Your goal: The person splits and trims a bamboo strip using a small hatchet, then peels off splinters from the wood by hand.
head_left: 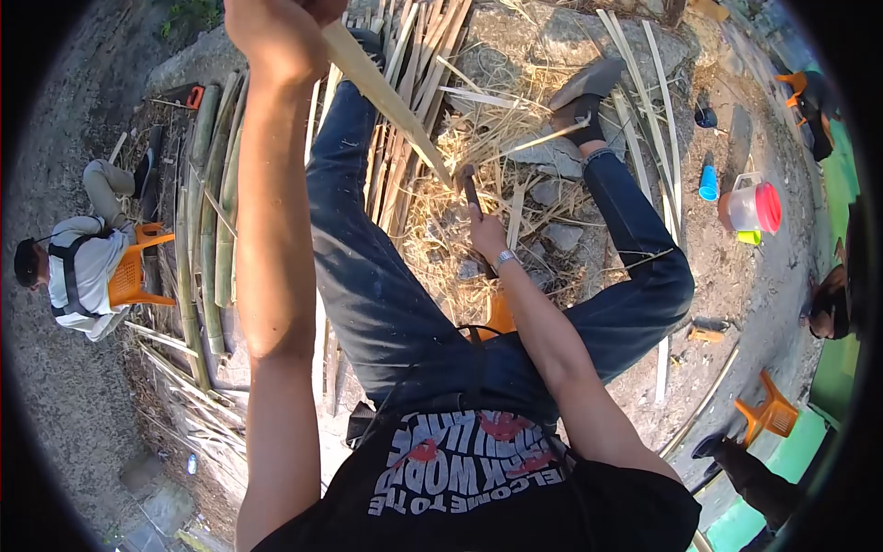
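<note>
My left hand (280,37) is raised at the top of the view, its fingers closed around the upper end of a split bamboo strip (382,92). The strip slants down to the right, between my spread legs. My right hand (487,235), with a watch on the wrist, grips a dark-bladed knife (472,191). Its blade, seen foreshortened, is at the strip's lower end; whether it is cutting in, I cannot tell. Pale bamboo shavings (460,138) cover the ground around and beneath them.
Split bamboo strips (432,55) lie under my left leg, others (658,120) beyond my right foot. Green bamboo poles (212,175) and an orange-handled saw (194,97) lie at left. A seated person (83,267) is far left. A red-lidded jug (754,206) and blue cup (707,182) stand right.
</note>
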`<state>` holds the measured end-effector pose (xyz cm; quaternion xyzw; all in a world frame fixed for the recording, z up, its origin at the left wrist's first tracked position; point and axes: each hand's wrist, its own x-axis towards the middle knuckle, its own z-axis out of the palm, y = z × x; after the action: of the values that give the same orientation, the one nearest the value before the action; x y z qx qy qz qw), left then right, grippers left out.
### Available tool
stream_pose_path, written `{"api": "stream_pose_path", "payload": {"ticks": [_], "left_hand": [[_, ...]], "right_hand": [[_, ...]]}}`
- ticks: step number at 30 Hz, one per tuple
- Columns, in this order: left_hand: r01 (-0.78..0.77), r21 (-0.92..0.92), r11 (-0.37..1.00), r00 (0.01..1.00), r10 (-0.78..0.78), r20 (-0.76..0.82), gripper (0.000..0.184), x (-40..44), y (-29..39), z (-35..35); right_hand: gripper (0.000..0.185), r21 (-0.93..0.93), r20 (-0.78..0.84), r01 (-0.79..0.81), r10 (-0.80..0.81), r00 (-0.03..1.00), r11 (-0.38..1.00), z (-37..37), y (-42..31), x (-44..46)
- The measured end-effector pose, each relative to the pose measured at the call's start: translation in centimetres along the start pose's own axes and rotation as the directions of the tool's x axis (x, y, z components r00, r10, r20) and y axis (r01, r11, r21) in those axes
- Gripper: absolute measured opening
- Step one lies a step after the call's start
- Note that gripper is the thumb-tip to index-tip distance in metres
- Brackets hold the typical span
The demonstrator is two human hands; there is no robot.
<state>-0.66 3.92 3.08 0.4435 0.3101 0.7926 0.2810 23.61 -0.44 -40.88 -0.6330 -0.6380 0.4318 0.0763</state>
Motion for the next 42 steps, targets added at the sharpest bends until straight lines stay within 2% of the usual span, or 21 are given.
{"api": "stream_pose_path", "payload": {"ticks": [1,2,3,5,6,7,9,10,12,14,17,22,24,28,29,31,34,35,37,39,42], "left_hand": [[0.016,-0.035,0.999,1.000,-0.017,-0.025,0.059,-0.1,0.0,-0.9],[0.259,-0.613,0.746,0.966,-0.191,0.176,0.058,0.7,-0.8,-3.7],[0.010,-0.024,1.000,0.998,-0.012,-0.057,0.057,-0.2,0.8,-1.8],[-0.050,0.011,0.999,0.998,0.051,-0.030,0.056,0.3,0.9,-3.2],[0.231,-0.627,0.744,0.972,-0.149,0.182,0.056,0.8,0.5,-6.0],[-0.028,-0.026,0.999,0.999,0.029,0.029,0.056,0.4,1.4,-4.2],[0.247,-0.593,0.767,0.969,-0.187,0.162,0.056,1.9,0.7,-10.1],[0.250,-0.591,0.767,0.968,-0.189,0.164,0.056,1.5,0.9,-8.9],[0.033,-0.102,0.994,0.999,-0.033,-0.007,0.058,0.0,1.9,-4.6],[0.029,-0.108,0.994,0.999,-0.025,0.030,0.059,-0.3,2.1,-4.4],[0.026,-0.082,0.996,0.984,-0.011,0.177,0.059,0.3,2.1,-5.4],[0.088,-0.117,0.989,0.982,-0.066,0.179,0.066,1.4,3.2,-10.4],[0.201,-0.139,0.970,0.968,-0.174,0.180,0.077,1.2,3.5,-12.2],[0.203,-0.034,0.979,0.979,-0.202,0.040,0.077,0.8,4.5,-12.8],[0.203,-0.029,0.979,0.979,-0.201,0.043,0.077,0.8,4.6,-12.9],[0.256,-0.200,0.946,0.955,-0.215,0.205,0.076,0.4,4.5,-13.2],[0.126,-0.017,0.992,0.992,-0.126,-0.006,0.075,-0.7,4.1,-10.0],[0.058,0.111,0.992,0.989,-0.041,-0.145,0.074,-1.0,4.0,-9.4],[0.098,-0.003,0.995,0.995,-0.098,0.026,0.073,-1.2,4.3,-9.8],[-0.016,0.398,0.917,0.911,0.178,-0.372,0.073,-1.3,3.4,-7.5],[-0.033,0.501,0.865,0.871,0.271,-0.410,0.075,-1.5,3.1,-8.3]], "right_hand": [[0.078,0.031,0.020,0.072,-0.072,0.997,0.997,-1.5,-0.9,-1.0],[0.077,0.072,0.171,0.016,-0.028,0.985,0.997,-4.1,-3.2,-2.1],[0.077,0.108,0.166,-0.006,-0.012,0.986,0.994,-5.6,-5.3,-3.5],[0.070,0.328,0.056,0.079,-0.103,0.993,0.941,-7.4,-8.1,-4.5],[0.064,0.499,0.010,0.129,-0.155,0.988,0.857,-8.5,-9.6,-5.7],[0.058,0.649,-0.047,0.180,-0.197,0.979,0.740,-9.4,-11.1,-6.7],[0.046,0.772,-0.033,0.146,-0.190,0.981,0.619,-8.4,-10.9,-7.0],[0.049,0.688,-0.174,0.308,-0.263,0.949,0.657,-5.7,-9.0,-5.8],[0.057,0.216,-0.208,0.363,-0.321,0.924,0.906,-3.7,-7.0,-5.2],[0.072,-0.215,0.039,0.095,-0.089,0.995,0.972,2.1,0.9,0.1],[0.080,-0.015,0.258,-0.189,0.187,0.948,0.982,0.2,0.7,3.9],[0.068,0.367,0.097,-0.056,0.022,0.995,0.929,-7.3,-7.2,-1.3],[0.057,0.756,-0.018,0.069,-0.085,0.996,0.651,-8.7,-10.3,-4.1],[0.047,0.701,-0.199,0.257,-0.163,0.966,0.665,-4.2,-8.4,-4.6],[0.055,0.291,-0.244,0.325,-0.259,0.935,0.900,-3.7,-7.2,-4.6],[0.065,0.038,0.069,0.027,-0.030,0.997,0.999,0.7,-2.6,-1.7],[0.067,0.036,0.067,-0.095,0.093,0.993,0.995,1.4,-0.2,-0.2],[0.071,0.175,0.264,-0.294,0.243,0.933,0.940,-0.3,-0.7,0.1],[0.072,0.185,0.082,-0.120,0.107,0.991,0.975,-1.8,-1.7,-0.5],[0.072,0.307,-0.064,0.034,-0.015,0.998,0.951,-3.3,-2.6,-0.6],[0.073,0.750,0.022,-0.039,0.034,0.999,0.660,-8.9,-9.6,-3.8]]}}
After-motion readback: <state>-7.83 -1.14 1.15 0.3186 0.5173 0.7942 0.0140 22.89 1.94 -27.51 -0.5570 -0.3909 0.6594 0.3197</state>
